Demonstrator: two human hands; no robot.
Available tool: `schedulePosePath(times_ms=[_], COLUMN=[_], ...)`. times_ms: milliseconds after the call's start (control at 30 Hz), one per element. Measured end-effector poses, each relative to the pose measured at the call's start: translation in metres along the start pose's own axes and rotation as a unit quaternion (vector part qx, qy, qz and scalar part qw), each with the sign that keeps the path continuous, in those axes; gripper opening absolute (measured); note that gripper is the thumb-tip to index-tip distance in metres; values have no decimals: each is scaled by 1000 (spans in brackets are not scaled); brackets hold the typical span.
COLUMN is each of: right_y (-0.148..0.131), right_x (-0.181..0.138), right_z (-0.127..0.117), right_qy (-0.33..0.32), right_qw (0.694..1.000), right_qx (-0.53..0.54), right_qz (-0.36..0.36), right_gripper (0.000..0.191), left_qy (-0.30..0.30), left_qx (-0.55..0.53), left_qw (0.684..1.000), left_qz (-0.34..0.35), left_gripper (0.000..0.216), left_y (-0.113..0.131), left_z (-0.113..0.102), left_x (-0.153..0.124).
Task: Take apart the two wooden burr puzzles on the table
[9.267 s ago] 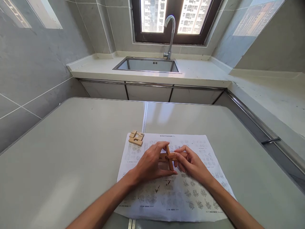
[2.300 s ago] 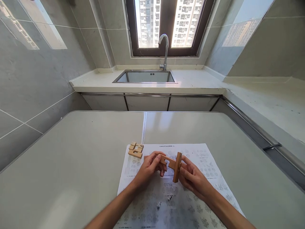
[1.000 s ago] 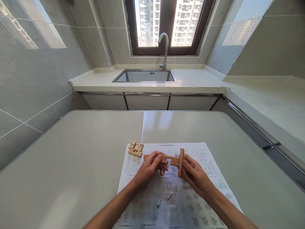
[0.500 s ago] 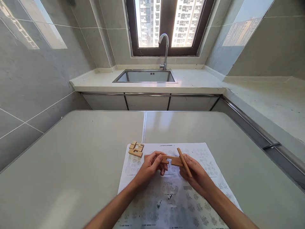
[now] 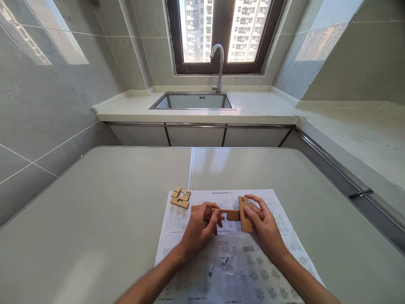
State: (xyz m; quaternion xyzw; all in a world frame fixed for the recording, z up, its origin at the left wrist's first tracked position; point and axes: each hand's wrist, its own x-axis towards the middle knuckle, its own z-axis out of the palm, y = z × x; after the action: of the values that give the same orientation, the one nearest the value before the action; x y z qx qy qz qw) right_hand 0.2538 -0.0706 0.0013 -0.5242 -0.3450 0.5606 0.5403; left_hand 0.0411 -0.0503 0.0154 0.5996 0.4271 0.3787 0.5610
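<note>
My left hand (image 5: 202,223) pinches a long notched wooden puzzle piece (image 5: 233,215) that lies crosswise, its left end showing past my fingers. My right hand (image 5: 262,217) is closed on a flat wooden puzzle piece marked 2 (image 5: 244,211), held upright with its broad face toward me. This piece meets the right end of the notched one; whether they interlock I cannot tell. Several lighter wooden pieces (image 5: 180,202), fitted together in a small frame with a gap in the middle, rest at the sheet's upper left corner.
Beneath my hands a printed instruction sheet (image 5: 228,245) with small diagrams is spread on the pale table (image 5: 110,211). Past the table's far edge stand a counter (image 5: 253,103) with a sink (image 5: 193,101), a curved faucet (image 5: 220,63) and a window. Tiled walls rise on both sides.
My right hand has turned its piece from edge-on to face-on, so the number 2 now shows. The fingers of my right hand have shifted round its right side. My left hand stays nearly in place.
</note>
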Motion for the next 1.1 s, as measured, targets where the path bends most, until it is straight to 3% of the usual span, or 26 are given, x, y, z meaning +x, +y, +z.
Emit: schedulePosePath(times_ms=[200, 500, 800, 967, 1100], right_y=[7, 14, 9, 10, 13], right_x=[-1, 6, 3, 4, 3], right_z=[-3, -7, -4, -5, -5], right_qy=[0, 51, 50, 30, 6], right_qw=[982, 976, 945, 933, 902], right_qx=[-175, -187, -297, -336, -404], right_qz=[-73, -101, -125, -127, -154], right_gripper=[46, 46, 39, 40, 35], left_qy=[42, 6, 36, 45, 59], left_qx=[204, 377, 467, 463, 428], left_qw=[975, 914, 866, 872, 888], left_qz=[73, 150, 173, 154, 159], left_gripper=[19, 9, 15, 6, 19], left_y=[-3, -6, -14, -15, -14], left_z=[2, 3, -1, -3, -3], left_x=[-2, -3, -1, -1, 0])
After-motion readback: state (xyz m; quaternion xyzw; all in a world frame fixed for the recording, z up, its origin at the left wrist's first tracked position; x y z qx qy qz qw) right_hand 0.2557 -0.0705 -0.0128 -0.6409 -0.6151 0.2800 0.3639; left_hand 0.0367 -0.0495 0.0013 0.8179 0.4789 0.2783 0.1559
